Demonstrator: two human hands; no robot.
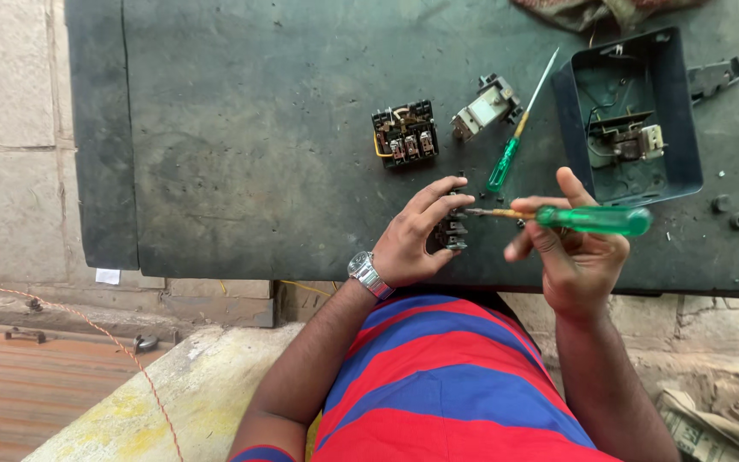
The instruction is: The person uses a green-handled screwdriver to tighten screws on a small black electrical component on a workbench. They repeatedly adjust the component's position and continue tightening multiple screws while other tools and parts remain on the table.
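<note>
Head camera view, looking straight down at a dark, scuffed, matt work table (241, 137). Near the table's six o'clock edge, the person's left hand (412, 239), a silver metal wristwatch (368, 274) on its wrist, is curling its fingers around a small black plastic electrical switch block (453, 229) and pressing it against the table top. At three o'clock from that block, the right hand (570, 257) is closing in a firm grip on a screwdriver with a translucent green plastic handle (594, 220). The tool is lying level, its yellow collar and metal shaft pointing toward nine o'clock, with the tip touching the block's top.

At twelve o'clock from the block, a second, slimmer green-handled screwdriver (517, 128) is lying slantwise on the table. Just beside it, at its nine o'clock, a grey metal and plastic switch part (484, 108) is resting, and farther toward nine o'clock sits a black square component with exposed contacts and a yellow wire (404, 133). At two o'clock from the hands, an open blue-grey metal box (673, 111) is holding a small mechanism and thin wires. A red and blue striped shirt (438, 385) is filling the bottom of the view.
</note>
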